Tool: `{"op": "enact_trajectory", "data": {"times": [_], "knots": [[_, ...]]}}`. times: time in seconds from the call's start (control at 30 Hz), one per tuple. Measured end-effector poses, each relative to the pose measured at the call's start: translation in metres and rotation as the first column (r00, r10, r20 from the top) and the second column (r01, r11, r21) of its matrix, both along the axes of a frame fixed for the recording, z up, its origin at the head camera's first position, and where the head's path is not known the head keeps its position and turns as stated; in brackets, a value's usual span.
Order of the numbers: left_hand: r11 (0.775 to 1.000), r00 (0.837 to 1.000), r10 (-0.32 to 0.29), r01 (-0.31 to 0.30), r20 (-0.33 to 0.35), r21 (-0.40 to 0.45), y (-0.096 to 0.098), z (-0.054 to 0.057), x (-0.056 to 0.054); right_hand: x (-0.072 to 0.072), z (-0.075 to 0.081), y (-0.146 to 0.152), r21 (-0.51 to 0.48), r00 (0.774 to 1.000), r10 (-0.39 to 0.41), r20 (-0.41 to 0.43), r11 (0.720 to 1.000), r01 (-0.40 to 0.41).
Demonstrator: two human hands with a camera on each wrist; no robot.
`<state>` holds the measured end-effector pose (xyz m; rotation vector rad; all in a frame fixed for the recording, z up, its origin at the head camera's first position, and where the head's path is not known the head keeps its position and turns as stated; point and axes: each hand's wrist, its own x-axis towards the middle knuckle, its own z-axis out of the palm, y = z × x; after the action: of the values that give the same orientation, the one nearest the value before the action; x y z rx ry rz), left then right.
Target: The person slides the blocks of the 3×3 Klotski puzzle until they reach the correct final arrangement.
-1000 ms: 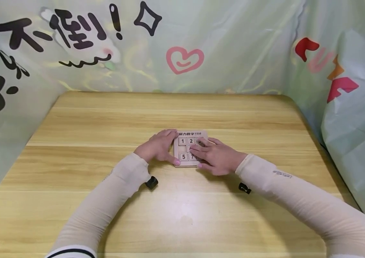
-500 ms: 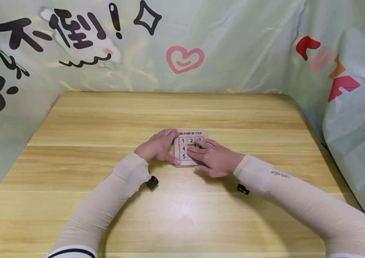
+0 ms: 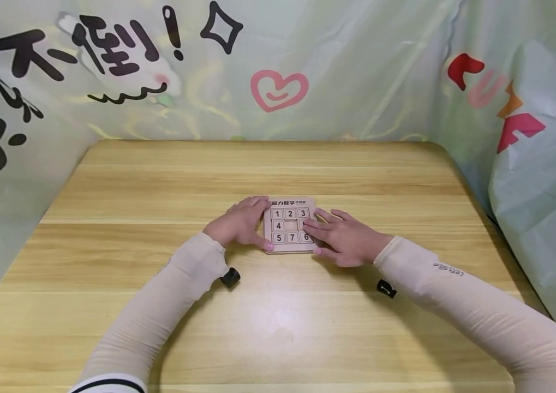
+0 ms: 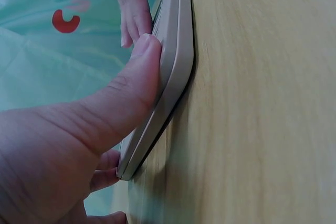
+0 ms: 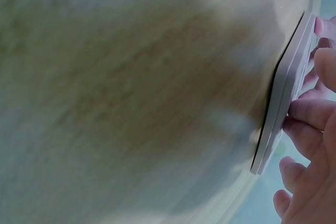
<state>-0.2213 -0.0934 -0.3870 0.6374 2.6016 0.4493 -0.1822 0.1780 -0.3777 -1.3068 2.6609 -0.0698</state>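
A square number slide puzzle [image 3: 290,249] lies flat on the table in the head view. Its top row reads 1, 2, 3 and its bottom row 5, 7, 6. The middle row shows the 4 tile [image 3: 278,225], a bare centre slot, and a right tile mostly hidden by a finger. My left hand [image 3: 240,222] holds the frame's left side, thumb at the near corner and fingers at the far one. The left wrist view shows that thumb [image 4: 131,85] on the edge. With fingers extended, my right hand [image 3: 348,238] touches the middle row's right tile.
The wooden table [image 3: 169,180] spreads around the puzzle. A printed cloth [image 3: 366,71] hangs behind and at both sides of it. Small black devices sit under both wrists, such as the left black device [image 3: 231,278].
The 4 tile has moved left from the centre into the middle row's left slot. My right hand has drawn back rightward, uncovering the centre slot. The left hand has kept its hold.
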Motion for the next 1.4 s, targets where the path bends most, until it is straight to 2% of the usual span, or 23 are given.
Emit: {"op": "enact_trajectory", "data": {"times": [0.83,1.13,1.4], "knots": [[1.000,1.000,-0.017,0.017,0.004,0.014,0.003,-0.001,0.000,0.000,-0.001,-0.002,0.002,1.000,-0.009,0.018,1.000,0.009],[1.000,1.000,-0.004,0.003,0.012,0.009,0.004,0.003,-0.001,0.001,0.004,-0.011,0.014,0.998,-0.056,0.035,0.998,0.056],[1.000,1.000,0.005,-0.004,0.013,-0.016,0.005,0.004,-0.001,0.000,0.011,-0.019,0.046,0.991,-0.095,0.094,0.995,0.091]]}}
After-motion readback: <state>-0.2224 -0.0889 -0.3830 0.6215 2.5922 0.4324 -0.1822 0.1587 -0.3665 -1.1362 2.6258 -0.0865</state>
